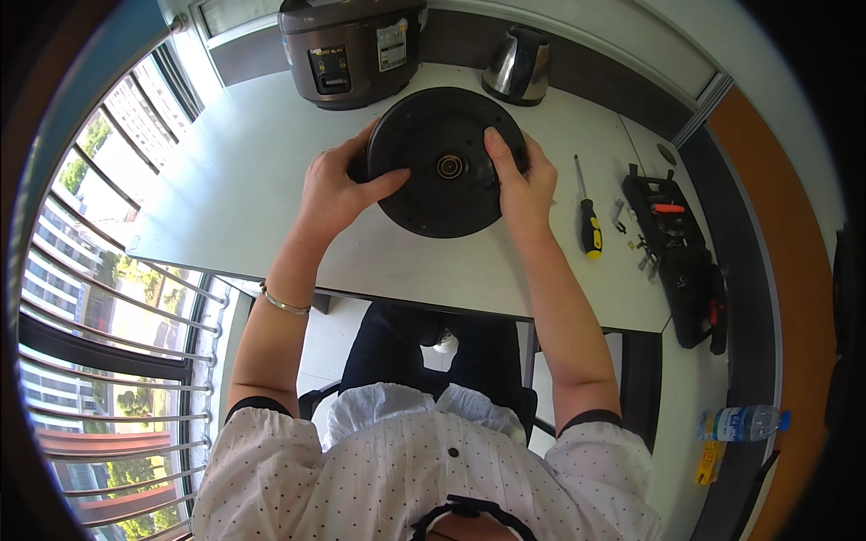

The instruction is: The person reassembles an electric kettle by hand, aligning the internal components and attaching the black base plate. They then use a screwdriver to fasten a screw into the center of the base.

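Between my two hands, above the white table (244,180), is a round black appliance base (433,209) with a ringed, copper-coloured connector in its middle. My left hand (338,191) grips its left rim, thumb lying over the dark face. On the opposite rim my right hand (523,180) holds on, its thumb pressed on the upper right of the face. The fingers behind the base are hidden. To the right of my right hand lies a black-and-yellow screwdriver (588,225), its tip pointing away from me.
An open black tool case (681,252) with red-handled pieces lies at the right, several small metal parts (645,252) beside it. A brown rice cooker (352,54) and a steel electric kettle (516,68) stand at the back. A water bottle (744,424) lies far right, near a yellow packet (709,463).
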The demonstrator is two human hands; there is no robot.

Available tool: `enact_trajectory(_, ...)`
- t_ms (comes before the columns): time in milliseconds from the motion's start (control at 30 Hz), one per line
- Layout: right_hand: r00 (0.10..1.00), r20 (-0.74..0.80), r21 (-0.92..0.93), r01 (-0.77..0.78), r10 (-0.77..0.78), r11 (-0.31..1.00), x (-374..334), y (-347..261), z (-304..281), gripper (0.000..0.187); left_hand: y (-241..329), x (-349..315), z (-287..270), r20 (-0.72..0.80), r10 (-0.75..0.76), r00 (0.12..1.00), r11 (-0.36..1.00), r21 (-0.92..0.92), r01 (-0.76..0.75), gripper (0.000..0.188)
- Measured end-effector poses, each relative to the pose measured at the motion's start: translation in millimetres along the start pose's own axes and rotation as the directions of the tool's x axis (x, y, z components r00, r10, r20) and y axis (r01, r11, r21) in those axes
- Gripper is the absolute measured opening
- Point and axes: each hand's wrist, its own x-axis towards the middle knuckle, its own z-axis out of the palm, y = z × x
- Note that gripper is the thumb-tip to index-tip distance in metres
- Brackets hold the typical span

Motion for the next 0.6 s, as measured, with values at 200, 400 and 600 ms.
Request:
enact_trajectory(200,1.0,0.011,0.008,-0.018,0.018,1.0,1,-1,-2,0.065,-2,2,0,0.026,-0.056,0.998,0.996,-0.074,0.057,0.071)
enact_trajectory(400,0.999,0.031,0.103,-0.029,0.026,0.994,4,1,-10,0.066,1,2,0,0.051,-0.076,0.996,0.984,-0.157,0.083,0.071)
enact_trajectory(600,0.727,-0.498,0.095,0.588,-0.473,0.803,-11,-66,-62,0.039,-11,-1,-1,0.033,-0.063,0.997,0.989,-0.131,0.067,0.068)
